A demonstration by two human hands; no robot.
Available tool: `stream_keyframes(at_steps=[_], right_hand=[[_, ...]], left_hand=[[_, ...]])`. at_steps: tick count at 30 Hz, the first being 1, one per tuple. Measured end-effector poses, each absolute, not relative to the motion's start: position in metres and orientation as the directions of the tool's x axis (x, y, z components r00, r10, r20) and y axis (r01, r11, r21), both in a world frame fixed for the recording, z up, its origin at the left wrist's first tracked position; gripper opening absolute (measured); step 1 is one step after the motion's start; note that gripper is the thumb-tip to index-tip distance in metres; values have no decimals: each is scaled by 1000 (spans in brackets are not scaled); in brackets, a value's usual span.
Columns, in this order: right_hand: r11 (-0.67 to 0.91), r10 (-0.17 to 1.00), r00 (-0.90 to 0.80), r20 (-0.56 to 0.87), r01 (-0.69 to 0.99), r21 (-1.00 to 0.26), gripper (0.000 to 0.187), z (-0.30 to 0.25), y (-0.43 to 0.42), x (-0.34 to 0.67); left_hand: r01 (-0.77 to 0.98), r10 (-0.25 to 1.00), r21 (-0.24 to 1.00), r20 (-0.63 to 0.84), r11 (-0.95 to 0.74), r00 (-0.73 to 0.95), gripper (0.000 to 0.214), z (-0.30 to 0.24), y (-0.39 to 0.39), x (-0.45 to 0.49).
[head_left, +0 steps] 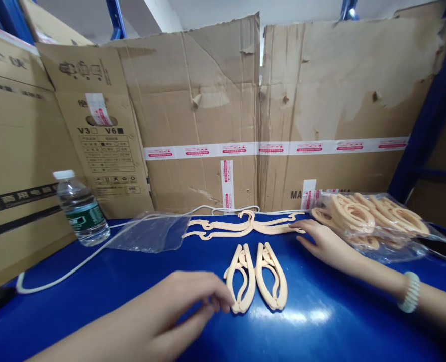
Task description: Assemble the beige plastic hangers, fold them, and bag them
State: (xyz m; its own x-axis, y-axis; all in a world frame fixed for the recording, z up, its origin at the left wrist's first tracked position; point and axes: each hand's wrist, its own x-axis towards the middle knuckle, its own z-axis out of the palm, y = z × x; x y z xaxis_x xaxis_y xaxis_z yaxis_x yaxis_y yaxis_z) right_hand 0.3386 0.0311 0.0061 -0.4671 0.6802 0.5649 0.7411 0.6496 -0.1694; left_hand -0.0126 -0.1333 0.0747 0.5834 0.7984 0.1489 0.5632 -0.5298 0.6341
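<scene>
Two folded beige plastic folding hangers, a left one (250, 281) and a right one (282, 284), lie side by side on the blue tabletop (313, 322). My left hand (185, 306) is at the lower left edge of the left one, fingers curved and thumb apart; the fingertips seem to touch it. Behind them, unfolded beige hangers (230, 231) lie stretched across the table, hooks near the middle. My right hand (321, 241) reaches their right end, fingers extended and thumb apart, fingertips against the arm tip. Whether they press on it cannot be made out.
A clear plastic bag of folded hangers (373, 221) sits at the right, beside a dark phone (443, 247). At the left stand a water bottle (81, 211) and a flat clear plastic bag (151, 234). A white cable (68, 274) runs across the table. Cardboard (207, 186) walls the back.
</scene>
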Motion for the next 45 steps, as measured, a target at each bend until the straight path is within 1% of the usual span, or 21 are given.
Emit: stream_keyframes(at_steps=[2,4,7,9,13,19,21,26,28,30,32,34,37,39,40,42,43,45], right_hand=[[646,678,-479,557,750,-142,34,2,34,338],[635,685,-493,537,765,-107,36,-1,36,338],[612,705,-505,498,788,-66,39,-3,38,339],[608,711,-507,486,791,-65,38,-3,40,339],[628,715,-506,483,768,-124,30,0,47,338],[650,719,-493,490,726,-223,22,2,43,338],[646,733,-485,477,717,-262,21,2,38,337],[589,786,-414,459,727,-353,21,5,23,340],[582,789,-390,474,723,-373,22,12,17,344],[588,775,-361,518,713,-383,24,23,13,350],[595,754,-325,570,706,-384,24,34,8,354],[605,725,-295,622,705,-371,26,43,4,355],[625,686,-296,665,707,-330,31,46,0,350],[636,687,-321,651,699,-327,29,41,-5,342],[645,692,-343,635,688,-332,26,38,-8,338],[666,701,-394,595,660,-347,21,31,-15,328],[677,703,-425,570,646,-353,19,29,-19,323],[700,698,-494,518,622,-351,17,26,-26,316]], left_hand=[[589,819,639,116,-495,562,24,76,-102,-13],[577,859,702,96,-416,502,23,68,-78,-13],[511,882,771,135,-379,451,17,47,-58,-13],[449,889,810,181,-377,420,16,35,-53,-13],[343,905,866,239,-363,351,14,21,-50,-14],[242,938,922,242,-302,249,9,13,-47,-19],[241,942,924,241,-296,232,8,13,-47,-20],[271,929,895,303,-354,212,9,15,-53,-18],[271,931,897,297,-349,215,9,16,-54,-17],[269,934,906,269,-328,235,10,17,-54,-16],[267,937,915,235,-303,258,12,16,-52,-15],[249,947,930,210,-270,243,21,14,-49,-15],[150,976,967,190,-204,103,48,8,-45,-13],[106,982,977,185,-187,34,62,4,-46,-12],[120,981,974,191,-194,32,66,3,-47,-12],[226,969,943,232,-246,87,69,4,-51,-12],[300,957,910,258,-287,135,68,5,-54,-12],[428,930,827,299,-365,213,56,8,-57,-12]])
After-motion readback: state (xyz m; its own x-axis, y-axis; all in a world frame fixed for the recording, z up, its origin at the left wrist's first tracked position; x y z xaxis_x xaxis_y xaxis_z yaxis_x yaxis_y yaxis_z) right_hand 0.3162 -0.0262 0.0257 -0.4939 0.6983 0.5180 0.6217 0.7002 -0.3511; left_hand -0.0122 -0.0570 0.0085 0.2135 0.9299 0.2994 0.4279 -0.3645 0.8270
